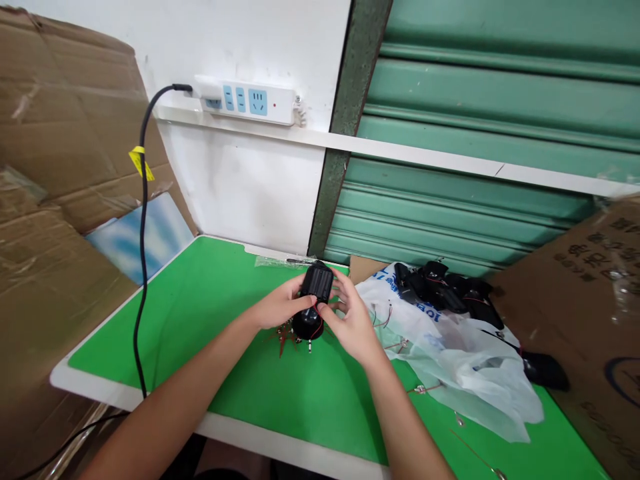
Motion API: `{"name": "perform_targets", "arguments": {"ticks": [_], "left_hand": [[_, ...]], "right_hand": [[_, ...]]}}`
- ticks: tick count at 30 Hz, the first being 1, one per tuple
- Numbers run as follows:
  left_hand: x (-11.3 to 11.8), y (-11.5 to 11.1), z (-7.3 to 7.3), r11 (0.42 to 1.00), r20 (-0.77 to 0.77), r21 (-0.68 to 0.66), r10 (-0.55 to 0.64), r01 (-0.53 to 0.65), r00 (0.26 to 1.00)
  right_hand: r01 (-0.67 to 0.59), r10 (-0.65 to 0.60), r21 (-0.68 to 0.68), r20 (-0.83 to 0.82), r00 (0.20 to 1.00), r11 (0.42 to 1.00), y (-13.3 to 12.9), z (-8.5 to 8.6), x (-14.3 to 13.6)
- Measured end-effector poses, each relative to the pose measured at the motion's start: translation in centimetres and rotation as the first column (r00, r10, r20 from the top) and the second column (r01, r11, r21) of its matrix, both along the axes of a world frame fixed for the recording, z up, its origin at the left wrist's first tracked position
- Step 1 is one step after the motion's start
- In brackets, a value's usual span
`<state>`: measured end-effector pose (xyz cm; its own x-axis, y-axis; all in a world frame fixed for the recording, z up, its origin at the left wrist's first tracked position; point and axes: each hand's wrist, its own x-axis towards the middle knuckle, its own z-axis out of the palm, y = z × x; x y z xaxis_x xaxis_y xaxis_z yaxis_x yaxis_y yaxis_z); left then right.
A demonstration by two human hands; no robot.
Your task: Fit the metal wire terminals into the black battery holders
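Note:
A black plastic housing (317,283) with a ribbed upper face is held between my two hands over the green table mat. Below it is a rounded, shiny black part (307,324) with a thin red wire across it; whether the two are joined I cannot tell. My left hand (280,305) grips the housing from the left, thumb on its lower edge. From the right, my right hand (353,323) closes on it, its thumb tip at the red wire. Beneath and to the left lies a small tangle of reddish wires (283,339) with tiny metal pieces.
On the right, a white plastic bag (450,353) lies under several black housings (440,287), with loose wired pieces beside it. Cardboard stands at the left (60,280) and right (575,320). A black cable (143,267) hangs from the power strip (250,101) across the table's left side.

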<state>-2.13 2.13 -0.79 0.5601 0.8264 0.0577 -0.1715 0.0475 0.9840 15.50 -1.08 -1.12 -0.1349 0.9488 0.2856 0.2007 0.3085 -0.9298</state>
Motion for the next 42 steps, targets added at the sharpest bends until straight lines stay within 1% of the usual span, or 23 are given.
{"name": "perform_targets", "arguments": {"ticks": [4,7,11,15,18,22,27,34,39,42], "left_hand": [[0.0,-0.2,0.2,1.000,-0.034,0.015,0.011,-0.010,0.999],[-0.2,-0.2,0.1,0.998,-0.076,0.055,0.022,-0.018,0.997],[-0.7,0.0,0.2,0.996,-0.156,0.085,0.000,0.014,0.988],[-1.0,-0.1,0.5,0.990,-0.204,0.141,0.000,0.029,0.979],[-0.8,-0.3,0.7,0.979,-0.234,0.205,0.049,0.000,0.971],[-0.3,-0.5,0.6,0.959,-0.243,0.280,0.123,-0.052,0.962],[0.0,-0.4,0.1,0.947,-0.274,0.305,0.190,-0.102,0.943],[0.2,-0.5,-0.1,0.930,-0.279,0.335,0.249,-0.149,0.927],[0.4,-0.5,0.0,0.912,-0.332,0.379,0.294,-0.159,0.896],[0.3,-0.3,-0.2,0.908,-0.350,0.396,0.287,-0.137,0.892]], "right_hand": [[-0.010,0.010,-0.006,0.007,1.000,1.000,0.0,0.2,0.0],[-0.019,0.019,-0.006,-0.014,1.000,1.000,-0.1,0.6,0.1],[-0.055,0.054,-0.033,-0.026,0.998,0.998,-0.4,1.1,0.2],[-0.082,0.080,-0.063,-0.028,0.996,0.995,-0.5,1.2,0.2],[-0.080,0.078,-0.058,-0.039,0.996,0.995,-0.4,0.9,0.1],[-0.038,0.037,-0.024,-0.058,0.998,0.999,-0.2,0.3,-0.2],[0.030,-0.033,-0.039,-0.066,0.997,0.999,0.1,-0.7,-0.8],[0.104,-0.103,0.005,-0.093,0.990,0.995,0.1,-1.7,-1.6],[0.100,-0.102,-0.021,-0.123,0.987,0.995,0.3,-1.7,-1.9],[0.076,-0.082,-0.055,-0.108,0.991,0.996,0.5,-1.6,-1.8]]}}
